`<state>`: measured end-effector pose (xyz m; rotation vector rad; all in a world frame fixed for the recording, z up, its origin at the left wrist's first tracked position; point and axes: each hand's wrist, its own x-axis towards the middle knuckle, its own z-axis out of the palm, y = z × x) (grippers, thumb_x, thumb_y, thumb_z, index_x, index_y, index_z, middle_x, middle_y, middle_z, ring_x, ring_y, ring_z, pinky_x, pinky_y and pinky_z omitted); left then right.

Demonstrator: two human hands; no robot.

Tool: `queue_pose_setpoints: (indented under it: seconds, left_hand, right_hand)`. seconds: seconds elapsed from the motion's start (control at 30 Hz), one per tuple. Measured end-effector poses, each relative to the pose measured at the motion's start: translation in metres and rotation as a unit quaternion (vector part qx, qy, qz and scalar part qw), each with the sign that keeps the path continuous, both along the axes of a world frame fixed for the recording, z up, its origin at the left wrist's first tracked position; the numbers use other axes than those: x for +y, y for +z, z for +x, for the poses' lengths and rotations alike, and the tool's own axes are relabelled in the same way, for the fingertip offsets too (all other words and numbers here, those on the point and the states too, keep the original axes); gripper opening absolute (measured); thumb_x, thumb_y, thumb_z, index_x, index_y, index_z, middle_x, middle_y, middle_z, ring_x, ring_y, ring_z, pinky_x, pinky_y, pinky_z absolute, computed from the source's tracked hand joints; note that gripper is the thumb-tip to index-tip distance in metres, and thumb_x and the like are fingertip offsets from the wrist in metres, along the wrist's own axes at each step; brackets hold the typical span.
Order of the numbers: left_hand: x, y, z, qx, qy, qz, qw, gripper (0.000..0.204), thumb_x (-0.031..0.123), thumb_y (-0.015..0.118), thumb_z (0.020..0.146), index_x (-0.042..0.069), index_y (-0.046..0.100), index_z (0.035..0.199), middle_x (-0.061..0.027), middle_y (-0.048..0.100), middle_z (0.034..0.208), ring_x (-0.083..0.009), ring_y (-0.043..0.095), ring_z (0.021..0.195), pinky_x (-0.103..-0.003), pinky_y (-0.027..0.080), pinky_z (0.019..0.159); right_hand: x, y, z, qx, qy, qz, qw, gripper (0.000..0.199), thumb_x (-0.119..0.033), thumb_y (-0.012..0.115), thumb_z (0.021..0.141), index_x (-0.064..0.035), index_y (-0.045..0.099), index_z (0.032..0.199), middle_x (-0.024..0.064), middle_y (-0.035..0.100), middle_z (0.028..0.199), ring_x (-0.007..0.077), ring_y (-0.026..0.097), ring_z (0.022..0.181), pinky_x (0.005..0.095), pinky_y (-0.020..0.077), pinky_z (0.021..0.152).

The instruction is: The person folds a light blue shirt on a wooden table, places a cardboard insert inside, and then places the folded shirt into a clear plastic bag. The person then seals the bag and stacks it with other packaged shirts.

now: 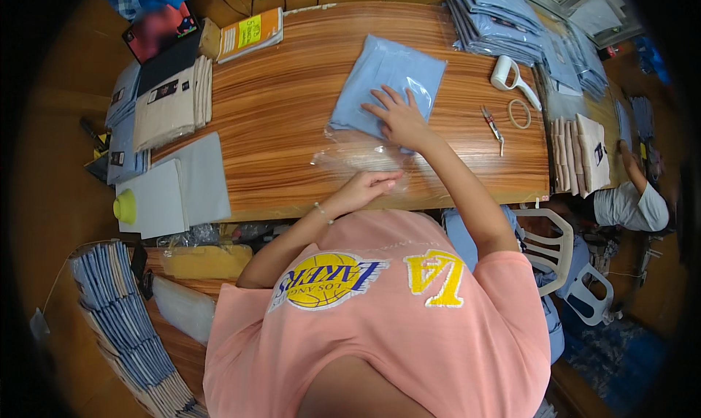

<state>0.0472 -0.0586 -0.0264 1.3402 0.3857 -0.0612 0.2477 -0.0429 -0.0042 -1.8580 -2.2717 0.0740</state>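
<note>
A folded light-blue garment (372,75) lies tilted on the wooden table in front of me, inside a clear plastic bag (358,149) whose loose end reaches toward me. My right hand (403,123) rests on the garment's near part with fingers spread, pressing through the shiny film. Closer to the table's front edge, my left hand (359,192) has its fingers together, pointing right, at the bag's loose end. The film there is thin and hard to make out, but the fingers seem to pinch it.
Right of the garment lie a white handheld tool (505,73), a tape roll (519,114) and small snips (492,124). Bagged blue garments (496,16) pile up at the far right. Beige packs (171,104) and white sheets (201,177) sit left. Another person's arm (635,173) shows at right.
</note>
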Motion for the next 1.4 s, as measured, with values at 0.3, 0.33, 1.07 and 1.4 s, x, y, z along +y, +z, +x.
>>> queue_pose_setpoints:
  seconds: [0.3,0.33,1.07,1.4]
  left_hand:
    - [0.009,-0.029,0.001,-0.065,0.036,0.615,0.785,0.040,0.006,0.052,0.079,0.004,0.054,0.120,-0.0116,0.049,0.124,-0.0297,0.044,0.115,-0.041,0.036,0.098]
    - [0.011,-0.025,0.003,-0.065,0.048,0.615,0.785,0.041,0.007,0.051,0.079,0.004,0.054,0.119,-0.0116,0.049,0.124,-0.0294,0.044,0.115,-0.041,0.036,0.097]
    - [0.008,-0.029,0.071,0.063,0.065,0.673,0.734,0.050,0.030,0.051,0.088,-0.005,0.046,0.123,-0.0194,0.045,0.122,-0.0360,0.038,0.118,-0.052,0.029,0.099]
    - [0.050,-0.028,0.071,-0.014,0.153,0.663,0.733,0.023,0.011,0.056,0.078,0.002,0.061,0.098,-0.0093,0.058,0.102,-0.0277,0.055,0.094,-0.038,0.047,0.077]
  right_hand:
    - [-0.071,-0.015,-0.012,0.024,-0.099,0.022,0.994,0.063,-0.014,0.059,0.074,-0.0204,0.042,0.134,0.0113,0.035,0.140,0.0289,0.026,0.133,0.0627,0.0202,0.102]
    - [-0.066,-0.018,-0.012,0.001,-0.100,0.032,0.994,0.063,-0.013,0.060,0.073,-0.0198,0.042,0.134,0.0114,0.036,0.139,0.0287,0.028,0.133,0.0622,0.0211,0.101]
    - [-0.016,0.003,0.035,0.095,0.001,0.063,0.993,0.045,-0.011,0.063,0.073,-0.0158,0.056,0.117,0.0062,0.063,0.106,0.0263,0.059,0.095,0.0370,0.0500,0.075]
    - [-0.020,0.001,0.036,0.124,-0.035,0.064,0.990,0.030,-0.013,0.063,0.075,-0.0135,0.062,0.105,0.0065,0.064,0.098,0.0260,0.060,0.088,0.0365,0.0490,0.070]
